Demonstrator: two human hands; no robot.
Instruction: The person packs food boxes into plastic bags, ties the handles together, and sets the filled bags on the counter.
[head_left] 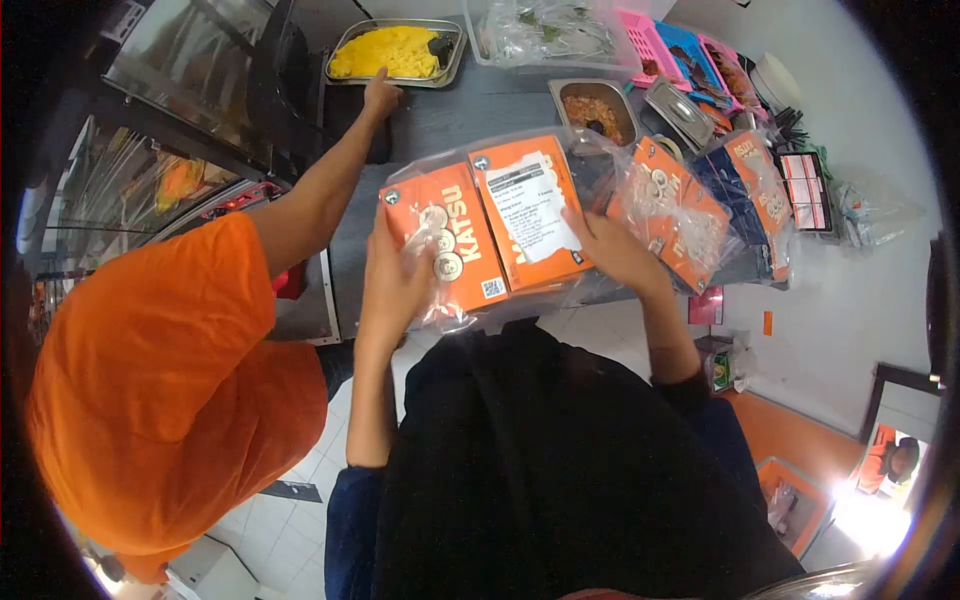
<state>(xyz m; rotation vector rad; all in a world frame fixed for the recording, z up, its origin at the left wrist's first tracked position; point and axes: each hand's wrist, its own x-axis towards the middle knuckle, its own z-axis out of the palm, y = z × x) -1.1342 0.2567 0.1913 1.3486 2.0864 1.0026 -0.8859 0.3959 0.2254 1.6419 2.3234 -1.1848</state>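
Between my hands is a clear plastic bag (455, 318) with two orange food boxes side by side in it. The left box (465, 275) reads "KATSU" and carries round cartoon faces. A white printed receipt (530, 215) lies over the face of the right box (560, 262). My left hand (392, 275) grips the bag's left side, its thumb along the box edge. On the other side my right hand (618, 248) holds the right box, fingertips at the receipt's edge. Further right, more bagged orange boxes (672, 215) rest on the counter.
At my left a co-worker in an orange shirt (150, 350) reaches a hand (380, 97) to a metal tray of yellow food (390, 52). Behind stand a clear plastic tub (555, 40), a metal food pan (597, 112), pink baskets (640, 45) and a tablet (806, 190).
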